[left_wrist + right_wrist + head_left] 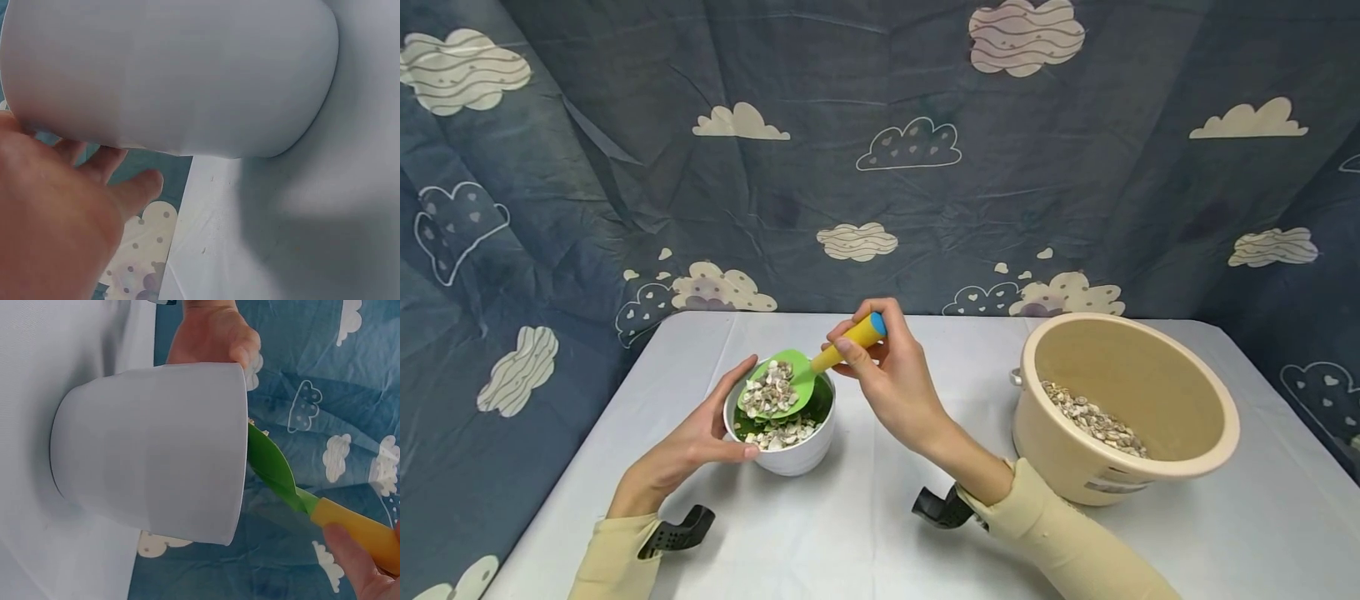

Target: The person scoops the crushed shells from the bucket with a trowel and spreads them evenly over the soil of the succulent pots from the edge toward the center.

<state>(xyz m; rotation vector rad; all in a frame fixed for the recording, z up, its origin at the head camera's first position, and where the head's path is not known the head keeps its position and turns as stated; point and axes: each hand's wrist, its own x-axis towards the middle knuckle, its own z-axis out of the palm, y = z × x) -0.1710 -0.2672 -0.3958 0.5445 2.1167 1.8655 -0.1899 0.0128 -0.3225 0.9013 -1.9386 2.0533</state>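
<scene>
One spread left hand point(703, 432) held a pot point(802, 452), curled right hand point(898, 383) a scoop point(832, 357); far drape point(820, 192) backed white table point(835, 533)

A dark blue cloth point(775, 200) hangs behind the white table point(820, 533) and also along its left and right sides; it has many creases. On it there are pale clouds point(1027, 37), some with wavy lines, some only outlined. Soft shadows point(312, 250) lie on the table.

The head view is evenly lit. In the dimmer left-wrist view, the white pot point(169, 75) is rendered grey, and a diffuse shadow is thrown on the tablecloth point(212, 250) toward five o'clock.
</scene>
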